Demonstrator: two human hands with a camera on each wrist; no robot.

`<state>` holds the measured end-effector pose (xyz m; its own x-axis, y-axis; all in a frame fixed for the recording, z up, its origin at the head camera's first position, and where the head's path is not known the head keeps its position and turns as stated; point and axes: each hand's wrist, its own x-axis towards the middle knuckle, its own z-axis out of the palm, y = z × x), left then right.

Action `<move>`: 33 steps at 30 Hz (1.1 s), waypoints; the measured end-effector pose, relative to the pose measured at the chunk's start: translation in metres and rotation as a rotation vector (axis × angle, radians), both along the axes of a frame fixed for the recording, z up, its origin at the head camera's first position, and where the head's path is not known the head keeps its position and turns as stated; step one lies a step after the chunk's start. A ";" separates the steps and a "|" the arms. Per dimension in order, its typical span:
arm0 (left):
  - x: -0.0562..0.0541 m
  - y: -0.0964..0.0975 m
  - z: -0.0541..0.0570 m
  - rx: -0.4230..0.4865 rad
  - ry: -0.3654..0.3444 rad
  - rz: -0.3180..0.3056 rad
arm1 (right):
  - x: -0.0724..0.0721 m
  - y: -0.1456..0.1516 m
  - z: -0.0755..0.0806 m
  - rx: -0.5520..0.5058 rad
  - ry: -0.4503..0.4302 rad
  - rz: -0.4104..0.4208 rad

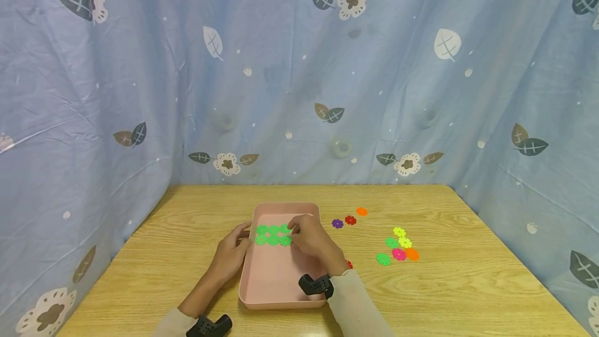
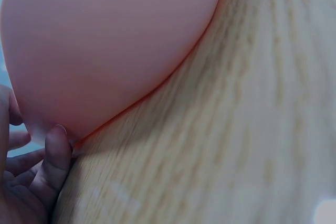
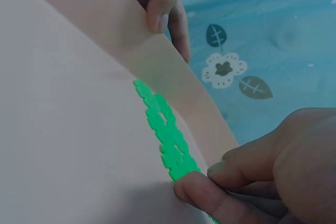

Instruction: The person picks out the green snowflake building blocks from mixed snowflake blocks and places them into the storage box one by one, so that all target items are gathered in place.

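Observation:
In the head view, a pink tray (image 1: 281,274) lies on the table with green snowflake discs (image 1: 273,241) set edge to edge in two rows across it. My right hand (image 1: 309,235) reaches over the tray's right part, thumb and finger pinching a green snowflake disc at the right end of the rows. The fingertips mostly hide that disc; a green edge (image 3: 212,219) shows below them in the right wrist view. Against the tray's left wall rests my left hand (image 1: 232,248), thumb (image 2: 58,142) touching the wall's outside and fingers near the rim.
Right of the tray lie purple (image 1: 337,223), red (image 1: 350,220) and orange (image 1: 362,211) discs. Farther right is a loose group with yellow (image 1: 399,232), green (image 1: 383,259), pink (image 1: 399,254) and orange discs. Another red disc (image 1: 349,264) is partly hidden by my right forearm. A blue curtain (image 1: 290,66) hangs behind the table.

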<state>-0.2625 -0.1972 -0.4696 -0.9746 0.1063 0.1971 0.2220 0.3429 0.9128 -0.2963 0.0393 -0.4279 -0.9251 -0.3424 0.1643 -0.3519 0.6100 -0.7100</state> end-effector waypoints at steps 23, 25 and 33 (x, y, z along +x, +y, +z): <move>-0.001 -0.001 -0.003 0.001 -0.001 0.009 | 0.005 0.002 0.002 0.064 0.024 0.097; -0.001 -0.001 -0.002 -0.004 -0.002 0.011 | 0.004 0.001 0.002 0.066 0.025 0.095; -0.001 0.000 -0.001 -0.027 -0.008 0.026 | 0.005 0.002 0.001 0.054 0.014 0.098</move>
